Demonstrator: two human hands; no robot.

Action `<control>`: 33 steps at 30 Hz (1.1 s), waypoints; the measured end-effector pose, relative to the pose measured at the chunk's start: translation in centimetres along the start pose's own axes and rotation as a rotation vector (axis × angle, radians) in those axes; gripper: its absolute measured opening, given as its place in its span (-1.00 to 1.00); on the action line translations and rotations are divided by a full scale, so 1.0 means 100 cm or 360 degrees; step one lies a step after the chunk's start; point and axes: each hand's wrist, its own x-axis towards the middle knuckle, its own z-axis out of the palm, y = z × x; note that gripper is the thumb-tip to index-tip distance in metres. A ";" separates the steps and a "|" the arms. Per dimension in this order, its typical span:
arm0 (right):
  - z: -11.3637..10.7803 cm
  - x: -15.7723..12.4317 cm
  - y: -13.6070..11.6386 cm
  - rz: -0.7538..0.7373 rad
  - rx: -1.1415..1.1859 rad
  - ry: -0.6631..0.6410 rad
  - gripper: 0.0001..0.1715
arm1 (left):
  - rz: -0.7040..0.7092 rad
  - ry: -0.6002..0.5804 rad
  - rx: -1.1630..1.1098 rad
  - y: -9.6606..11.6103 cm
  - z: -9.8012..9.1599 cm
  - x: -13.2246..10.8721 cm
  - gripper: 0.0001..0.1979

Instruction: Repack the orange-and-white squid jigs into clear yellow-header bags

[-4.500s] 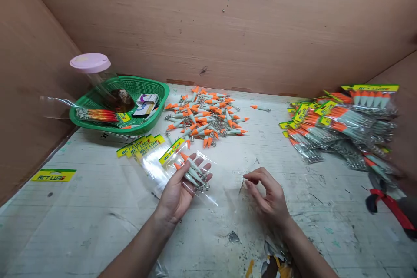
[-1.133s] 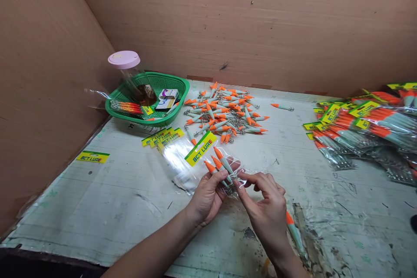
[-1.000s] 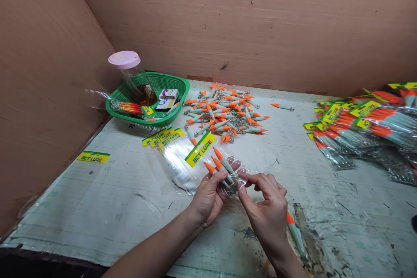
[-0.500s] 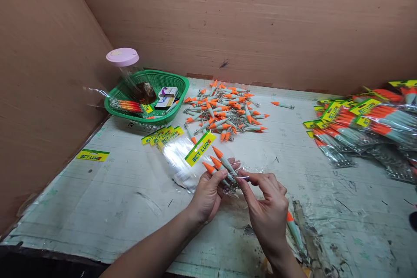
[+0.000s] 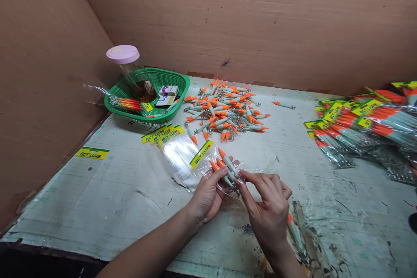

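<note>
My left hand (image 5: 206, 200) is closed around a clear plastic bag (image 5: 201, 154) with a yellow and green header. Inside it lie several fishing lures (image 5: 227, 160) with orange heads and pale bodies, the heads towards the header and the hooks towards my right hand (image 5: 269, 204). The fingertips of that hand pinch the bag's open-looking end at the hooks; exactly what sits between them is hard to see. More flat bags (image 5: 179, 154) with matching headers are fanned out behind my left hand. Another lure (image 5: 296, 234) lies beside my right wrist, partly covered.
A pile of loose lures (image 5: 224, 113) spreads over the back of the table, with a single lure (image 5: 282, 104) to its right. Packed lures (image 5: 352, 126) are heaped at far right. The green basket (image 5: 184, 100) holds a lidded jar (image 5: 123, 54). A loose label (image 5: 92, 153) lies left.
The bag and its lures have shifted slightly right, so the lures sit lower beneath the header. A thin dark piece seen at my right fingertips no longer shows.
</note>
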 end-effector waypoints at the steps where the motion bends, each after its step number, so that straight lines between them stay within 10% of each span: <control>1: 0.000 0.000 0.000 -0.0019 -0.0027 0.0000 -0.84 | 0.0012 -0.0005 -0.0006 0.000 -0.001 0.001 -0.72; 19: -0.011 0.002 0.007 0.0537 0.0397 -0.0243 -0.82 | 0.0010 -0.0030 -0.0069 0.001 0.003 -0.004 -0.66; 33: -0.024 0.006 0.011 0.0135 0.0221 -0.0317 -0.88 | -0.0111 -0.0222 -0.0225 0.006 0.001 -0.002 -0.71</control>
